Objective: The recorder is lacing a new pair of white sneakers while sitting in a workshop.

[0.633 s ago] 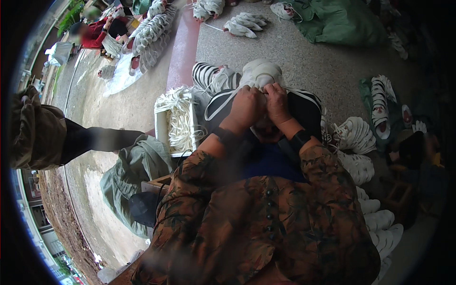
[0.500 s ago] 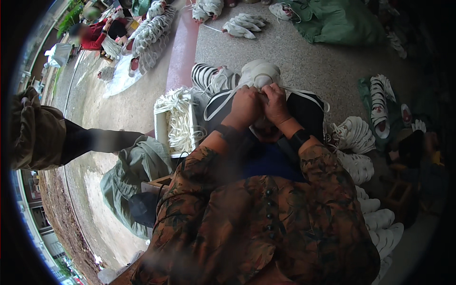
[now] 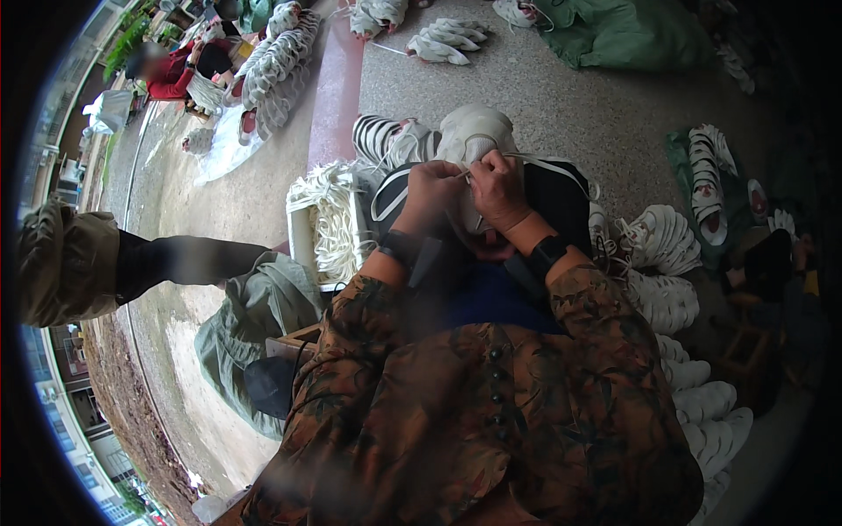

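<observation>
A white sneaker point(image 3: 474, 128) rests on my lap with its toe pointing away from me and its reddish inside toward my body. Over its tongue, my left hand point(image 3: 430, 195) pinches a white shoelace point(image 3: 390, 195), the fingertips closed together. Close beside it, my right hand point(image 3: 502, 193) is also closed, thumb and forefinger pinching the lace at the shoe's eyelets. One lace length loops out past the left hand, and another stretches right across my dark-clad knee. My fingers partly cover the eyelets.
A white box point(image 3: 300, 241) of loose white laces stands at my left, near a grey-green sack point(image 3: 254, 320). Stacked white shoes point(image 3: 662, 302) line my right side. Beyond lie more shoes point(image 3: 447, 40) and a green sack point(image 3: 627, 35). A person in red point(image 3: 171, 83) sits far left; another's leg point(image 3: 184, 260) reaches in.
My hands have parted slightly, the left shifting left, baring a stretch of lace and more of the shoe's opening. The view has shifted a little.
</observation>
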Demonstrator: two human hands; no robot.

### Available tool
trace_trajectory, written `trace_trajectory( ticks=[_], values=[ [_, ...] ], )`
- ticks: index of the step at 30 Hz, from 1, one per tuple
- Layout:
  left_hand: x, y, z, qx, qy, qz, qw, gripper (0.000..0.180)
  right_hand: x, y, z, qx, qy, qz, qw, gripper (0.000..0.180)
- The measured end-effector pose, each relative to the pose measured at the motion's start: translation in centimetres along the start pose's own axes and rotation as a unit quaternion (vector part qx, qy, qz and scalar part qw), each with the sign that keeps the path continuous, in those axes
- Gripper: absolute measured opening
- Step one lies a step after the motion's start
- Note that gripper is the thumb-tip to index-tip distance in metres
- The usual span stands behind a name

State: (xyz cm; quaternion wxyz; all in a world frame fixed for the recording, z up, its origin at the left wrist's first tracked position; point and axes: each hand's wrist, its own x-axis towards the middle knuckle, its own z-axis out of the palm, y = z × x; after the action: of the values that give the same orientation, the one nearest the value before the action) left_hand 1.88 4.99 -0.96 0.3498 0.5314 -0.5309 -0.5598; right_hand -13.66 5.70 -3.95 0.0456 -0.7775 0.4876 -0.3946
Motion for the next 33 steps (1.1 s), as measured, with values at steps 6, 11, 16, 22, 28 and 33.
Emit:
trace_trajectory(
  ticks=[6,11,16,22,28,33],
  values=[
    [-0.1,0.8,-0.5,-0.004,-0.009,-0.028,1.0,0.01,0.7,-0.4,0.0,-0.135,-0.039,-0.086,0.986,0.002],
    [0.3,1.0,-1.0,-0.005,-0.035,-0.013,0.999,0.007,1.4,-0.7,-0.3,-0.228,-0.061,-0.204,0.95,0.006],
    [0.4,-0.2,-1.2,-0.04,-0.036,-0.024,0.998,0.011,3.0,-2.3,-3.9,0.013,-0.22,-0.152,0.964,0.006],
    [0.5,-0.6,-0.6,-0.066,-0.008,0.008,0.998,0.007,3.1,-2.1,-15.2,0.705,-0.01,0.21,0.677,0.013],
    [-3.3,0.5,2.9,0.43,0.096,0.333,0.833,0.022,2.6,-2.2,-13.4,0.683,-0.06,0.214,0.696,0.015],
    [-4.0,0.7,3.7,0.541,0.027,0.342,0.768,0.021,2.3,-1.5,-11.2,0.552,-0.094,0.192,0.806,0.003]
  ],
)
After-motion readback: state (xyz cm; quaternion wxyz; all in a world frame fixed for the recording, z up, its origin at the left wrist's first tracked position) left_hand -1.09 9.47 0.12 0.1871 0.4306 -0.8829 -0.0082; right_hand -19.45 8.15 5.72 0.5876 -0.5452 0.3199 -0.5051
